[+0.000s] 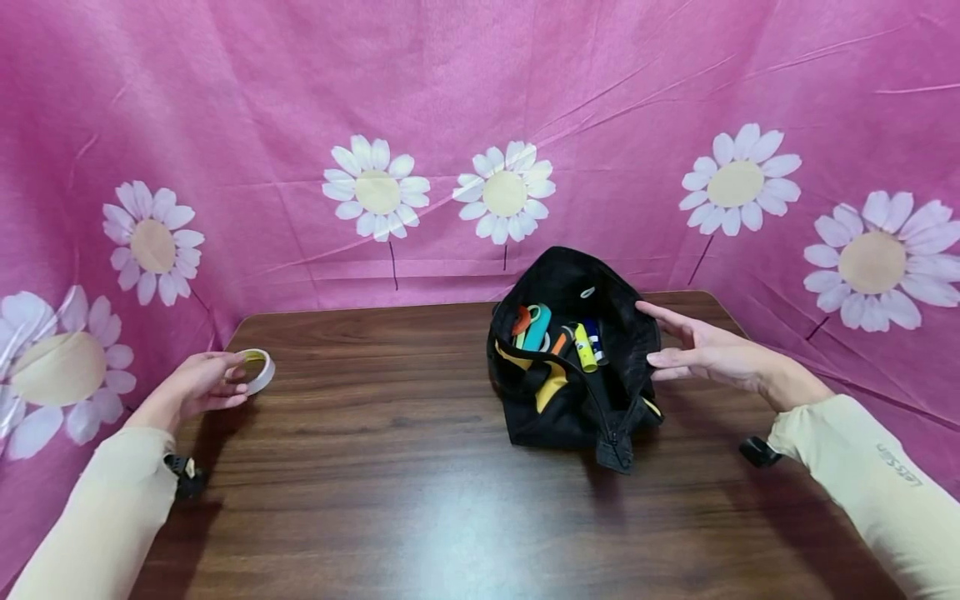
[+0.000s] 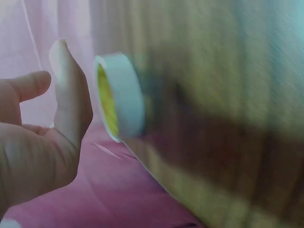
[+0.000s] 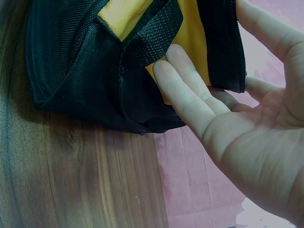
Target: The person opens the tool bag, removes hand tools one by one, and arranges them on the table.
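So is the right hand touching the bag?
Touching. The right wrist view shows the right hand with fingers against the yellow side of the bag.

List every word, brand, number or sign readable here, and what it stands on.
"Lets...": cream fabric right sleeve; its last letters are unclear.
Too small to read: markings on the yellow cylindrical tube and blue cylindrical tube, inside the black fabric bag.
No other text is readable.

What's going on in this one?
A person has both hands over a wood-grain table. The left hand is at a white tape roll; whether it grips it is unclear. The right hand touches the side of an open black bag, which holds a yellow tube, a teal item and other small things.
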Motion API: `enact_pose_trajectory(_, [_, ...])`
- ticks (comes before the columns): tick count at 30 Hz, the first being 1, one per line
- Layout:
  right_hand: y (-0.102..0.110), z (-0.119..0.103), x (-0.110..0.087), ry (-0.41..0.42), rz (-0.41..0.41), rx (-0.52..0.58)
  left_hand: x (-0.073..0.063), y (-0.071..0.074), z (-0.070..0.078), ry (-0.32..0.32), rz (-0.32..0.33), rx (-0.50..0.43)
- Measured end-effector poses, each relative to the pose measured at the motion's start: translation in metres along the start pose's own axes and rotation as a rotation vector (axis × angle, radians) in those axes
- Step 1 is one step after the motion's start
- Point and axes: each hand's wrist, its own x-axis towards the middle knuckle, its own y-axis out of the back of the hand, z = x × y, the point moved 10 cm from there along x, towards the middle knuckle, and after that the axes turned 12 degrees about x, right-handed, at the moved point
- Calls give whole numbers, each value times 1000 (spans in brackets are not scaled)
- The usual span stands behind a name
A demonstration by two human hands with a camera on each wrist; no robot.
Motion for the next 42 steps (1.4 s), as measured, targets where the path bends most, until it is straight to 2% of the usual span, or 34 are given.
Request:
enact_pose_trajectory(6, [2,0,-1,-8,10,0,4,-25,49,-45,-49,103])
enact_pose_trajectory(12, [-1,4,1,0,-7,14,5,-60,116,-129,-96,162])
enact_pose_trajectory(17, [-1,5,1,5,-13,21,-1,-96,173,-196,-147,171])
enact_pose_trajectory(21, [0,7,1,7,-16,17,-7,-127,208,-232,-199,155])
enact_pose_trajectory(30, [2,6,0,18,-24,5,-12,-197,270,-293,-299,132])
enact_pose_trajectory(37, [2,6,2,23,-34,12,-16,-239,313,-343,-360,98])
enact_pose_trajectory(42, [1,1,3,13,-34,16,-20,-270,339,-352,-425,89])
